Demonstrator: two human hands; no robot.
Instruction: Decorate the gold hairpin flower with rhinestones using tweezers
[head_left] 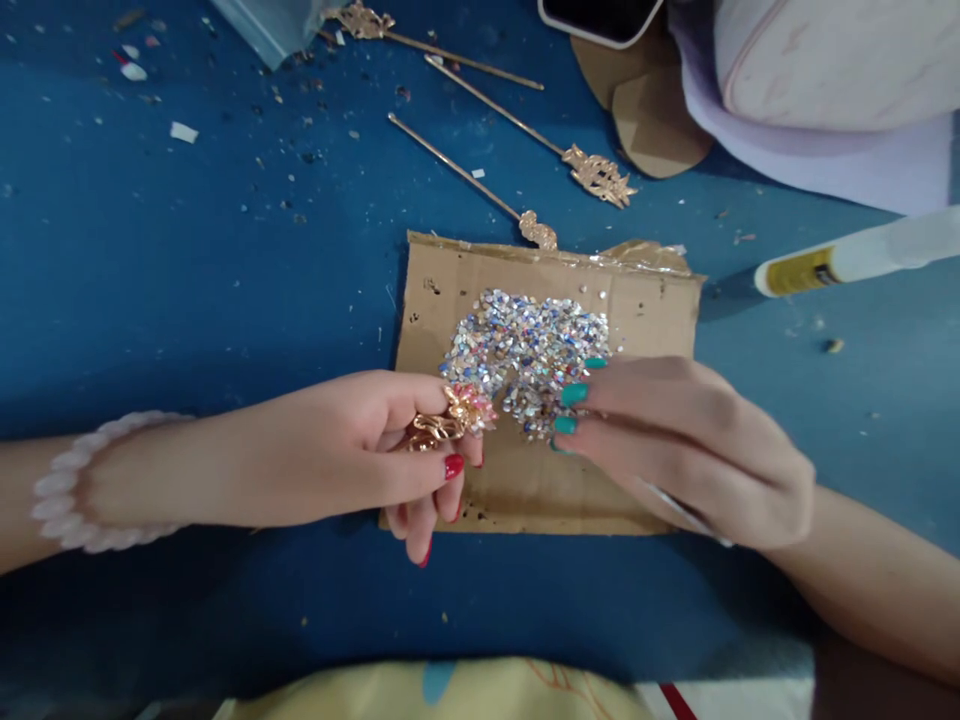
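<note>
Ornament [459, 408]: one, over the left half of the cardboard [517, 487], pinched by the left hand [337, 450], probably to steady it
Stones [551, 335]: one heap, uncountable, on the cardboard, likely to contain them
Right hand [682, 440]: fingertips at heap; cannot tell what its grip holds
Pins [598, 178]: three, beyond the cardboard

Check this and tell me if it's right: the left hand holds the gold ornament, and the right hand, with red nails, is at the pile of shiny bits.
One thing is wrong: the nails on the right hand are blue-green, not red, as the head view shows. The left hand does hold the gold ornament, and the right is at the pile of shiny bits.
</note>
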